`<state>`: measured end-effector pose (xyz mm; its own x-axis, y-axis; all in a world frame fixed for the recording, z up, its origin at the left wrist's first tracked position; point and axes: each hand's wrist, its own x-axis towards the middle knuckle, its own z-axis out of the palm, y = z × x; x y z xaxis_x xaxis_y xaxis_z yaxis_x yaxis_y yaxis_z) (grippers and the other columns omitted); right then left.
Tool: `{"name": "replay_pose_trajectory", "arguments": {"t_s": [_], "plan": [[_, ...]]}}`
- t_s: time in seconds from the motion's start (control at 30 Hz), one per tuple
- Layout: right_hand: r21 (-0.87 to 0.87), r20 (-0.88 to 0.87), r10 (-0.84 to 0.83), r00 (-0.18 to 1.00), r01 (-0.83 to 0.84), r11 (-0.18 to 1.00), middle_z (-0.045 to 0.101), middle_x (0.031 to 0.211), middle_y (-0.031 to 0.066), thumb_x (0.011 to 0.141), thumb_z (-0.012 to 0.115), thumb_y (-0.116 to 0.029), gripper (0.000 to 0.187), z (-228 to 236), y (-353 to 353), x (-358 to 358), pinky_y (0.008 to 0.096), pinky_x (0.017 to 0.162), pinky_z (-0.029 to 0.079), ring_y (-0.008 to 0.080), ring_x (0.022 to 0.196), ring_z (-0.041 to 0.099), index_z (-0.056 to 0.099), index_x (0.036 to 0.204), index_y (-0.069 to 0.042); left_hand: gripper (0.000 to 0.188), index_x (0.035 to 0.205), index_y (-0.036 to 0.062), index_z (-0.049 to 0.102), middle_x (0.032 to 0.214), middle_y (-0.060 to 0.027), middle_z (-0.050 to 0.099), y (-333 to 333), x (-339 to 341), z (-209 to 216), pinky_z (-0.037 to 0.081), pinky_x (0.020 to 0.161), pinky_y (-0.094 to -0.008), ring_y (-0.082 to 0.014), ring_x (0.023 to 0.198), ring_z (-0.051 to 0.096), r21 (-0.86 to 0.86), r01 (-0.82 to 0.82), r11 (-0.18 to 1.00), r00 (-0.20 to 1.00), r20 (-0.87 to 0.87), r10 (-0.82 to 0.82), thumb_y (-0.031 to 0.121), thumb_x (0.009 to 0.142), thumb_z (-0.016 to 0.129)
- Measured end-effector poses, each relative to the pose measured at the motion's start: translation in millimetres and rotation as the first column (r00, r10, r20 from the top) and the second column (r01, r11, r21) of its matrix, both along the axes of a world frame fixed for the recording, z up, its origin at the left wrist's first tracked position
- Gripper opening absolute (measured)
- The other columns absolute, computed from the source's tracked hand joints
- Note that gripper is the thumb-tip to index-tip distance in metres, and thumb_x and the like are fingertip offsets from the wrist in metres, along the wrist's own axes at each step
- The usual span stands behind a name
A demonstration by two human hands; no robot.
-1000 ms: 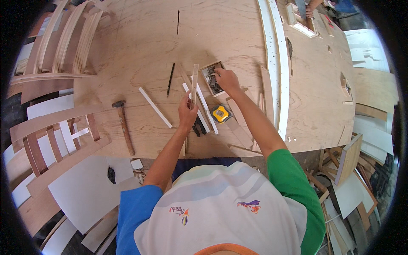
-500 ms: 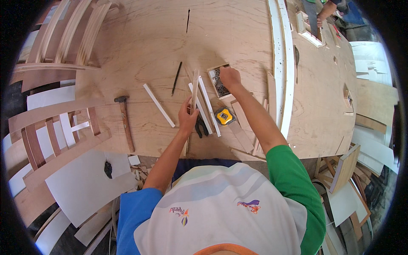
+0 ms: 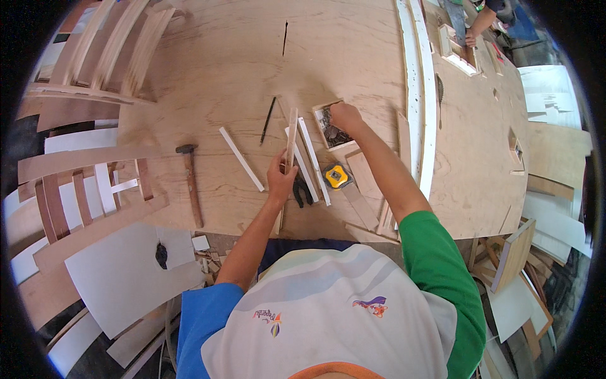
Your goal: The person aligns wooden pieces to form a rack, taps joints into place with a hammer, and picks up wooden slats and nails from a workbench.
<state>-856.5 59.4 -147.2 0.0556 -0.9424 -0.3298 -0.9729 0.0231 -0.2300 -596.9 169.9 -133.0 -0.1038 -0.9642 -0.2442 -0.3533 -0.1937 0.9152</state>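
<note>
On the plywood worktop (image 3: 221,69), the left hand (image 3: 281,180) is closed around a narrow wooden strip (image 3: 291,136), holding it near its lower end so that the strip stands up and away from the fingers toward the far side of the bench. Just to the right of that grip lie two white strips (image 3: 309,161), dark pliers (image 3: 302,189) and a yellow tape measure (image 3: 336,176), all close beside the hand. Farther right and beyond, the right hand (image 3: 344,117) reaches into a small open wooden box (image 3: 328,126) of small dark metal pieces; its fingers are curled down into the box, but whether they pinch anything cannot be told. Left of the held strip lie a black pencil (image 3: 268,120) and another white strip (image 3: 240,158); farther left still, well apart, rests a hammer (image 3: 191,183).
</note>
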Motion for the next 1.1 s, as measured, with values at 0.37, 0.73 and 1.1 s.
{"name": "replay_pose_trajectory", "arguments": {"t_s": [0.37,0.73,1.1], "plan": [[0.538,0.843,-0.527,-0.112,0.215,0.815,0.063,0.069,0.005,0.085,0.06,-0.017,0.014,19.9,64.5,-26.5,0.0226,0.047,0.04,0.0087,0.051,0.05,0.063,0.081,-0.004,0.057,0.13,0.0073,0.051,0.087,-0.0059,0.058,10.9,4.3,4.4,0.047,0.067,-0.0263,-0.0121,0.072,0.055,0.046,-0.021,0.999,0.995,-0.098,0.026,-0.001,0.075,0.066],[0.543,0.778,-0.628,-0.005,0.507,0.67,0.066,0.075,0.0074,0.088,0.059,-0.019,0.017,8.7,100.7,-11.4,0.0218,0.046,0.04,0.0077,0.05,0.051,0.063,0.089,-0.003,0.058,0.13,0.0034,0.05,0.083,-0.0021,0.056,20.5,-13.3,15.0,0.046,0.065,-0.0232,-0.0087,0.073,0.054,-0.011,0.145,0.989,0.956,-0.254,-0.143,-0.002,0.074,0.066],[0.439,0.84,-0.539,-0.059,0.657,0.613,0.064,0.072,0.0062,0.088,0.061,-0.021,0.023,33.4,224.1,48.2,0.0218,0.046,0.043,0.0079,0.051,0.055,0.062,0.098,0.0,0.042,0.124,0.0004,0.056,0.084,-0.0033,0.062,48.7,3.5,16.9,0.048,0.062,-0.023,-0.0086,0.069,0.058,0.052,0.469,0.882,0.818,-0.402,-0.411,0.003,0.083,0.065]]}}
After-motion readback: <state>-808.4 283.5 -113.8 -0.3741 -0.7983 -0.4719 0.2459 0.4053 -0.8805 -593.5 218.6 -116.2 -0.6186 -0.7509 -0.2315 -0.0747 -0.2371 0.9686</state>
